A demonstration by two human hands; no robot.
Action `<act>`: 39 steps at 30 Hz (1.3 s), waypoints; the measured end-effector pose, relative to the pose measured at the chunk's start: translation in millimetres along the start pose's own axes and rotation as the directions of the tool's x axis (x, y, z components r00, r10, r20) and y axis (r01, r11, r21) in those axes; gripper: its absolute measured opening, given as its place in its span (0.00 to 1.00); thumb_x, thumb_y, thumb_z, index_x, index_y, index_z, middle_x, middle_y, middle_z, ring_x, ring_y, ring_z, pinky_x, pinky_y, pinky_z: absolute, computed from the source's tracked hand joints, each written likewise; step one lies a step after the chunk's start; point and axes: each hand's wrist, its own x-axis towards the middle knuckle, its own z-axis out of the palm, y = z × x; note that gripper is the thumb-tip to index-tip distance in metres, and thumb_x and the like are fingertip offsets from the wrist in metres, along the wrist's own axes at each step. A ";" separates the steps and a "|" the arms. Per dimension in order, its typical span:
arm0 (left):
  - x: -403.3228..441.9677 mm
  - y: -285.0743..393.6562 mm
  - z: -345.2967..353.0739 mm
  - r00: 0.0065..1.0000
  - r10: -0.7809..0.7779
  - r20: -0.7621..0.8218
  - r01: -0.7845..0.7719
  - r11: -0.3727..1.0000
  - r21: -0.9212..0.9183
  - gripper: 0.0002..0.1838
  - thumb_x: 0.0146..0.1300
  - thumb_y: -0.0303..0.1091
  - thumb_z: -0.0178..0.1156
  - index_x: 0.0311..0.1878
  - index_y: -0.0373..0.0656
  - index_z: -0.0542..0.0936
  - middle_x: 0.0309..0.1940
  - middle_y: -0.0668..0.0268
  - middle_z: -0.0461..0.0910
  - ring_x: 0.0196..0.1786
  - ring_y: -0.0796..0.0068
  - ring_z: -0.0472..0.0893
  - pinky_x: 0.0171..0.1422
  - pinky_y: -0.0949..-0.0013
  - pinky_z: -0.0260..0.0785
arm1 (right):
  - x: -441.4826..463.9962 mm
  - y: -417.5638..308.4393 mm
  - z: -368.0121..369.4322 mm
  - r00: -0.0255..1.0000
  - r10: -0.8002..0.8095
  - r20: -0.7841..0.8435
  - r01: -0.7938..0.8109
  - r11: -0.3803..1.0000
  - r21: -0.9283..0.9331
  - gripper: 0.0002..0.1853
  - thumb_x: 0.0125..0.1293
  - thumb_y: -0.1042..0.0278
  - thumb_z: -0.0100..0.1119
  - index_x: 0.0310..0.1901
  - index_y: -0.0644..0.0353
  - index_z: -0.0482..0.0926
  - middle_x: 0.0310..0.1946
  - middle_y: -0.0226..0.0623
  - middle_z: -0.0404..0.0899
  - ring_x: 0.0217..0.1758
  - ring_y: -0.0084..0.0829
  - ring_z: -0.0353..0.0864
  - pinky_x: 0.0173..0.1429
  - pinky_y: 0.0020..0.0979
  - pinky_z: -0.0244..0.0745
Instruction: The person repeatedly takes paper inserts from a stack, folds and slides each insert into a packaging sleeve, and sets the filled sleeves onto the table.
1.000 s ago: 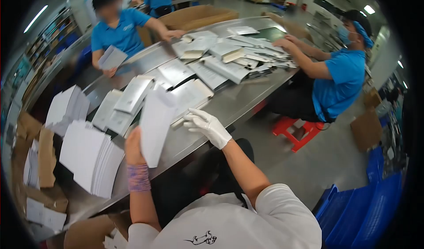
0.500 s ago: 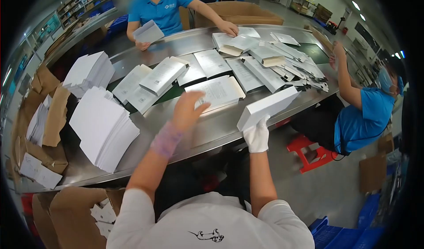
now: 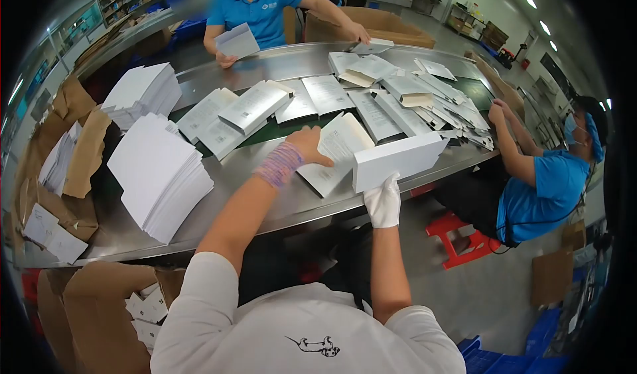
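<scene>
My right hand [image 3: 383,203], in a white glove, is closed round the lower edge of a white carton [image 3: 397,164], held above the table's front edge with its plain broad side towards me. My bare left hand [image 3: 306,145], with a purple band at the wrist, grips the left side of a silver-grey printed carton [image 3: 342,145]. Its thumb lies on the printed face; the other fingers are partly hidden. That carton stands turned at an angle, its right corner close to the white one. Behind it lie more printed cartons [image 3: 255,109].
Stacks of flat white card [image 3: 156,168] stand on the steel table [image 3: 259,208] at left. Open cardboard boxes [image 3: 99,308] are beside it. Co-workers in blue shirts handle cartons opposite and sit at right near a red stool [image 3: 458,241].
My left hand has come down onto the printed carton, which has turned from lying lengthwise to a steeper angle. The white carton in my right hand has tipped to show more of its broad side.
</scene>
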 end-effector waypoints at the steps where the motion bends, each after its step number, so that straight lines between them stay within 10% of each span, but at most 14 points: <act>1: -7.0 -10.1 0.6 0.999 -0.012 -0.035 0.007 0.987 -0.159 0.48 0.43 0.61 0.74 0.60 0.37 0.71 0.48 0.51 0.78 0.50 0.56 0.81 0.57 0.62 0.73 | 0.8 -0.9 -0.5 1.000 0.000 -0.018 0.000 1.000 0.001 0.32 0.69 0.51 0.58 0.66 0.65 0.64 0.64 0.38 0.70 0.69 0.35 0.67 0.75 0.39 0.60; 4: -47.8 -24.5 -1.4 0.926 -0.122 -0.356 -0.120 0.801 -0.587 0.25 0.55 0.47 0.72 0.45 0.35 0.79 0.38 0.57 0.84 0.41 0.66 0.83 0.47 0.65 0.74 | 0.9 -12.0 5.6 0.994 -0.106 -0.024 0.101 0.983 -0.150 0.31 0.70 0.52 0.58 0.66 0.64 0.65 0.64 0.37 0.70 0.68 0.34 0.68 0.75 0.39 0.60; 10: -117.2 -38.5 51.2 0.934 -0.064 -0.353 -0.292 0.437 -0.851 0.20 0.59 0.38 0.71 0.49 0.35 0.79 0.37 0.66 0.82 0.40 0.81 0.79 0.45 0.72 0.72 | -1.4 -37.4 90.3 0.943 -0.304 0.134 0.332 0.869 -0.366 0.30 0.67 0.45 0.61 0.59 0.62 0.70 0.55 0.32 0.74 0.57 0.27 0.72 0.65 0.34 0.66; 17: -123.9 -39.2 51.6 0.934 0.090 -0.346 -0.351 0.411 -0.841 0.22 0.57 0.41 0.73 0.47 0.35 0.79 0.37 0.64 0.80 0.39 0.77 0.78 0.48 0.71 0.73 | 11.9 -28.4 141.4 0.889 -0.251 0.383 0.455 0.584 -0.672 0.28 0.69 0.43 0.60 0.54 0.63 0.73 0.45 0.31 0.76 0.50 0.24 0.73 0.57 0.31 0.70; 25: -129.2 -50.8 53.4 0.933 0.117 -0.340 -0.356 0.439 -0.825 0.23 0.57 0.43 0.73 0.46 0.35 0.79 0.37 0.63 0.80 0.40 0.75 0.78 0.48 0.68 0.73 | -1.9 -32.9 166.4 0.923 -0.161 0.349 0.374 0.586 -0.719 0.29 0.53 0.61 0.79 0.53 0.64 0.75 0.44 0.31 0.80 0.47 0.27 0.77 0.55 0.30 0.71; 31: -135.6 -44.7 40.5 0.898 0.143 -0.415 -0.426 0.512 -0.746 0.24 0.59 0.44 0.72 0.48 0.34 0.78 0.38 0.62 0.80 0.40 0.73 0.79 0.51 0.67 0.73 | -10.5 -50.3 193.0 0.953 0.113 0.282 0.245 0.264 -0.933 0.26 0.56 0.63 0.76 0.52 0.67 0.76 0.44 0.35 0.82 0.46 0.25 0.78 0.55 0.30 0.72; 34: -142.5 -24.9 20.8 0.825 0.011 -0.565 -0.530 0.362 -0.767 0.25 0.62 0.43 0.69 0.53 0.33 0.76 0.40 0.60 0.81 0.42 0.72 0.81 0.53 0.67 0.74 | -10.9 -39.1 185.9 0.944 0.094 0.316 0.294 0.193 -0.936 0.25 0.58 0.64 0.74 0.54 0.67 0.76 0.46 0.36 0.82 0.47 0.27 0.78 0.55 0.30 0.72; 37: -160.8 -17.0 -13.5 0.896 0.062 -0.440 -0.383 0.610 -0.693 0.26 0.64 0.42 0.67 0.57 0.33 0.74 0.43 0.58 0.82 0.44 0.70 0.82 0.55 0.67 0.75 | -9.4 -45.5 191.2 0.951 0.110 0.289 0.255 0.250 -0.934 0.25 0.60 0.64 0.73 0.55 0.67 0.76 0.48 0.38 0.83 0.50 0.28 0.78 0.58 0.32 0.72; 39: -160.8 -15.5 -15.3 0.890 0.070 -0.450 -0.396 0.609 -0.687 0.26 0.64 0.42 0.67 0.57 0.32 0.74 0.44 0.57 0.82 0.45 0.69 0.83 0.55 0.67 0.76 | -9.7 -40.9 214.1 0.841 -0.280 0.462 0.527 0.235 -0.817 0.24 0.58 0.67 0.72 0.55 0.64 0.77 0.48 0.39 0.83 0.50 0.31 0.80 0.59 0.35 0.71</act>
